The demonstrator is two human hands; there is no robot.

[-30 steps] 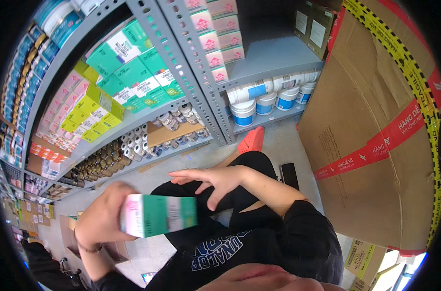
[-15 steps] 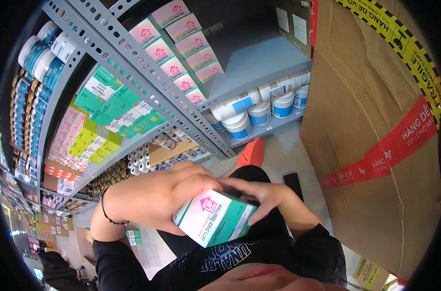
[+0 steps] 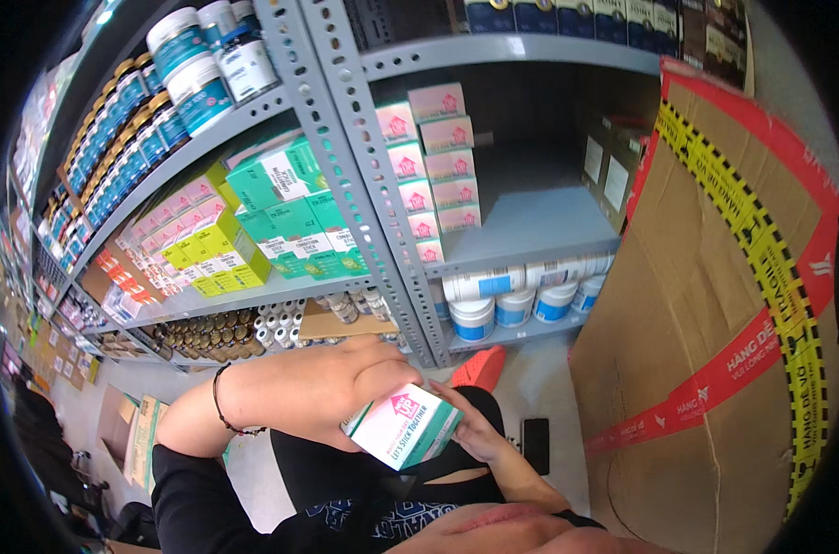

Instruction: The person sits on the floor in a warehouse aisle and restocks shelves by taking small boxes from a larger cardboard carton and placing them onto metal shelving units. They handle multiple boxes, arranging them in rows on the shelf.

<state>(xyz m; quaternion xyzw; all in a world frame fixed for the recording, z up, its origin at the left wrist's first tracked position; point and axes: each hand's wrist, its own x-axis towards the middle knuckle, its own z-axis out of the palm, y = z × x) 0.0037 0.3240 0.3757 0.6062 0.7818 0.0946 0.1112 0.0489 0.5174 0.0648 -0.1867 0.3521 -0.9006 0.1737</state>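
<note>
A small white and green carton with a pink arrow on its face is held above my lap, tilted. My left hand grips it along the far left side, its fingers partly hidden behind the box. My right hand is closed against the carton's right side, with its fingertips reaching behind the far edge. Matching pink and green cartons are stacked in columns on the shelf in front of me.
A tall brown cardboard box with red and yellow tape stands at the right. Metal shelving holds green cartons, bottles and white tubs. A black phone lies on the floor beside my right arm.
My view has tipped up, bringing more of the shelves into sight. The carton stays between both hands, which have shifted slightly on it.
</note>
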